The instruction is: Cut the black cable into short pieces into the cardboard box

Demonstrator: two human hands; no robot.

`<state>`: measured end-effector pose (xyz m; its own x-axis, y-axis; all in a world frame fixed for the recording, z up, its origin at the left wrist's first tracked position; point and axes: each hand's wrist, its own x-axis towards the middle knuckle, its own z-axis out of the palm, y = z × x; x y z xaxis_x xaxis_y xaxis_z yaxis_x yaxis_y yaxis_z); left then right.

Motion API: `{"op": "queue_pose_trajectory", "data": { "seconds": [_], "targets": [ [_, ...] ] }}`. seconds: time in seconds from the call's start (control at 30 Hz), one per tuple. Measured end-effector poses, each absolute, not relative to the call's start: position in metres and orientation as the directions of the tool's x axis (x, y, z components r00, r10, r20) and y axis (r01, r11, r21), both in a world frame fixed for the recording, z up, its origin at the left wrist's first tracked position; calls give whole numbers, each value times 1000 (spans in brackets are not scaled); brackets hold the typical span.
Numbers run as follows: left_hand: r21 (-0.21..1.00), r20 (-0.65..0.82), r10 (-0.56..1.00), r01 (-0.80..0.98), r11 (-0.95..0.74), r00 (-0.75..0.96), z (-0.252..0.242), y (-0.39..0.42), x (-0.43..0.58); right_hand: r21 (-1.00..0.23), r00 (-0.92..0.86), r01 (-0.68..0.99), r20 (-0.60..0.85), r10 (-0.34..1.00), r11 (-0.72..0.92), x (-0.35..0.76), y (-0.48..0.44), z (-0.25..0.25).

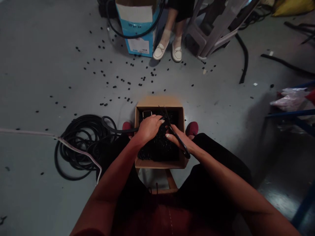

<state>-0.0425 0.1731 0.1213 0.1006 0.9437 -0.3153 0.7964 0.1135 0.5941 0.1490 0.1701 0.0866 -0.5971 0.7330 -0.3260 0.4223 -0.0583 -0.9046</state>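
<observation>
A cardboard box (159, 163) sits on the floor between my feet, filled with small black cut pieces (159, 149). My right hand (180, 139) is closed on black scissors (172, 129), whose blades point up and left over the box. My left hand (149, 127) is curled over the box, gripping the end of a black cable (115, 129) that runs in from a coil (78, 146) on the floor to my left. The cable's tip is hidden under my fingers, close to the blades.
Black bits (118, 80) are scattered across the grey floor beyond the box. Another person's feet in white shoes (167, 50) stand ahead, beside a blue and white carton (137, 29). A white cord (73, 149) crosses the coil. A blue frame (290, 114) stands at the right.
</observation>
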Motion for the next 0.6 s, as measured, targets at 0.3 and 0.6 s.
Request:
{"op": "queue_pose_trajectory", "data": {
  "seconds": [0.3, 0.6],
  "targets": [
    [588, -342, 932, 801, 111, 122, 111, 170, -40, -872, -545, 469, -408, 733, -136, 147, 161, 79],
    [460, -535, 832, 877, 142, 146, 95, 162, -34, -830, -536, 333, -557, 635, -447, 149, 130, 55]
  ]
}}
